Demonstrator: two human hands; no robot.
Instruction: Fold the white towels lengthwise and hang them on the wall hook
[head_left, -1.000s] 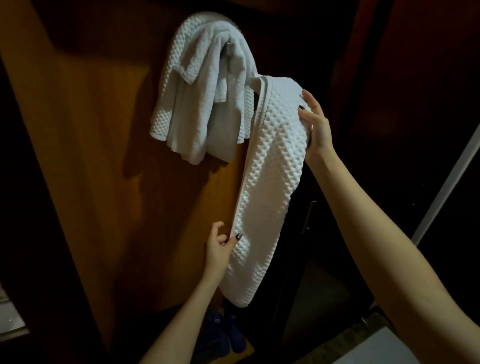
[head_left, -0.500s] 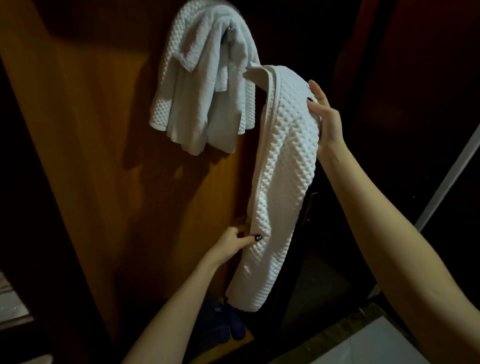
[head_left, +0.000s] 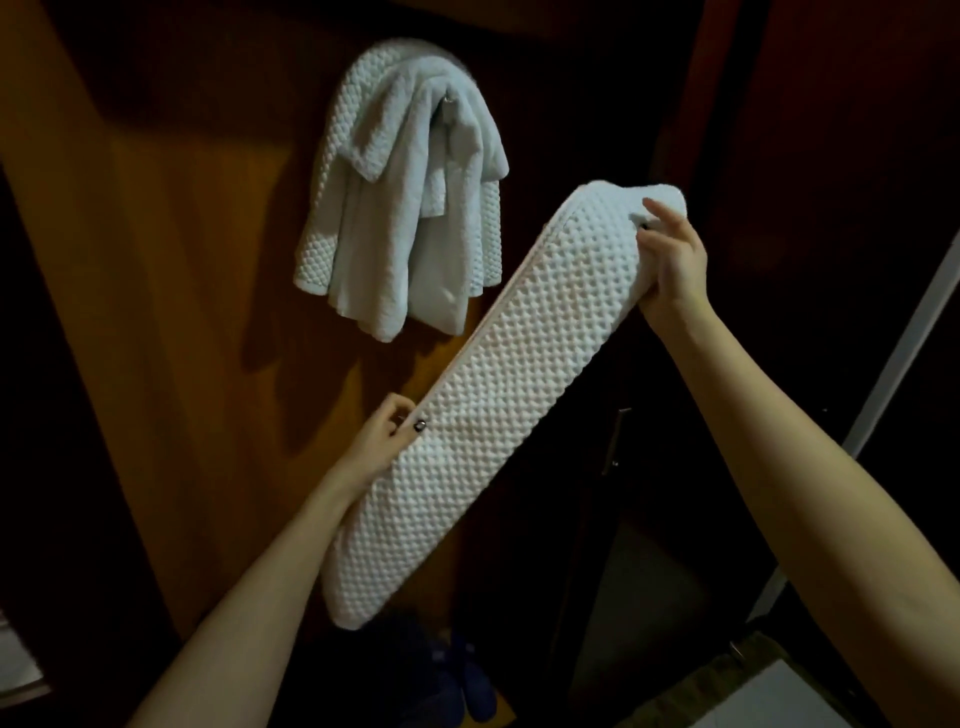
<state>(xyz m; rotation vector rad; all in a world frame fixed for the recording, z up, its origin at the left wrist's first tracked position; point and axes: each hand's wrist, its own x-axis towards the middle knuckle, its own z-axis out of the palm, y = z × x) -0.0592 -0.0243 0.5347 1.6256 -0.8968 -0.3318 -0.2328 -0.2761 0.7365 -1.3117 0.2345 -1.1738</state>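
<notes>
Our left hand (head_left: 382, 441) pinches the long edge of the folded towel (head_left: 509, 395), our right hand (head_left: 675, 265) grips its top end, near the hook (head_left: 445, 101) carrying 1 hung towel (head_left: 395, 208); we should keep its layers aligned.

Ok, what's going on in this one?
A person holds a white towel, folded into a long strip, slantwise in front of a wooden wall. The right hand grips its upper end; the left hand pinches its long edge lower down. Above, other white towels hang bunched on the wall hook. The held one is not yet on it.
</notes>
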